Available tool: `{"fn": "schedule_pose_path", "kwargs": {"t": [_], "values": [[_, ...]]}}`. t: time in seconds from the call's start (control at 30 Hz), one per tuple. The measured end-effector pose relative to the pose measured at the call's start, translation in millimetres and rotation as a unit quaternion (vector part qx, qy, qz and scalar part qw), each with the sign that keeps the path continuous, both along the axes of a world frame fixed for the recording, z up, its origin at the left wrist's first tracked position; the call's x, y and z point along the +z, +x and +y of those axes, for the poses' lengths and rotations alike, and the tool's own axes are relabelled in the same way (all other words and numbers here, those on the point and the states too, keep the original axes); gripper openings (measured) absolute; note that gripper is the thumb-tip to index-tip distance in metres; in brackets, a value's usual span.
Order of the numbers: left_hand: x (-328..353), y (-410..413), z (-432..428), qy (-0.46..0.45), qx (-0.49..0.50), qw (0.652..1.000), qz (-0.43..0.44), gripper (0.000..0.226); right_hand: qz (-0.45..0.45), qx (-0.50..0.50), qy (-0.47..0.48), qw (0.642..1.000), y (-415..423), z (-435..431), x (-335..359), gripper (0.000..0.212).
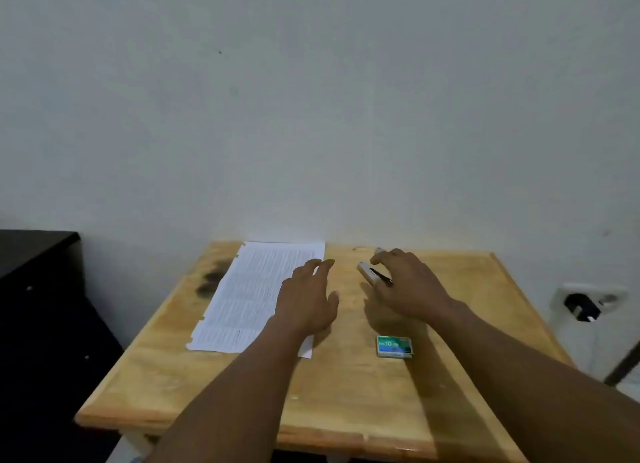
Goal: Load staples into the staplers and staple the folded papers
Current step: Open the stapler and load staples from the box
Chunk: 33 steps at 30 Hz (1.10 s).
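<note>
A stack of printed white papers [249, 293] lies flat on the left half of the wooden table [346, 393]. My left hand [308, 300] hovers over the papers' right edge with fingers straight and holds nothing. My right hand [408, 286] reaches over a small white stapler [367, 272] near the table's far side, its fingers curling onto it. A second white stapler [379, 250] peeks out just behind the fingers. A small green box of staples [394, 347] sits closed on the table below my right wrist.
The table stands against a white wall. A dark cabinet [38, 289] is at the left. A wall socket with a black plug [585, 303] is at the right. Dark stains [211, 279] mark the wood left of the papers.
</note>
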<state>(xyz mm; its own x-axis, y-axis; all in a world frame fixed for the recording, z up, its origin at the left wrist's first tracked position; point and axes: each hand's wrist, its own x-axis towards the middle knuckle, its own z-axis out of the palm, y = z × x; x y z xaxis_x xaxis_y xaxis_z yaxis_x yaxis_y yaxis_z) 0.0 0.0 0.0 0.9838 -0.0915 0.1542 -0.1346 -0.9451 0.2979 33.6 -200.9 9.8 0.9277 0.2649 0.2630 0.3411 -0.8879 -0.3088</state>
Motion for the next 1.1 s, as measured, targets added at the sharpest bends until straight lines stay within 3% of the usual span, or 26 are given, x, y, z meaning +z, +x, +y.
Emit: {"fn": "schedule_pose_path", "kwargs": {"t": [0.17, 0.3, 0.6, 0.77, 0.97, 1.03, 1.1], "values": [[-18.3, 12.6, 2.8, 0.024, 0.001, 0.998, 0.058, 0.059, 0.065, -0.027, -0.035, 0.997, 5.4, 11.5, -15.1, 0.043], [-47.5, 8.9, 5.4, 0.052, 0.011, 0.999, 0.006, 0.051, 0.062, -0.040, -0.057, 0.996, 5.3, 13.4, -28.2, 0.031], [-61.4, 8.8, 11.5, 0.022, 0.006, 0.998, -0.053, 0.049, 0.051, -0.061, 0.025, 0.997, 12.4, 17.6, -32.4, 0.021], [-58.0, 15.7, 18.3, 0.043, -0.015, 0.998, -0.054, 0.048, 0.057, -0.031, 0.133, 0.989, 12.4, 13.3, -28.6, 0.016], [-41.8, 19.4, 17.7, -0.010, -0.014, 0.995, -0.098, 0.059, 0.124, -0.052, 0.384, 0.914, 9.1, 10.6, -11.6, 0.015], [-35.0, 16.6, 0.4, -0.047, -0.063, 0.994, -0.081, 0.066, 0.178, -0.052, 0.482, 0.856, 5.5, 6.5, -9.5, 0.016], [-33.3, 15.9, -18.4, -0.082, -0.094, 0.990, -0.070, 0.059, 0.207, -0.050, 0.551, 0.807, 2.9, 0.8, -14.7, 0.021]]}}
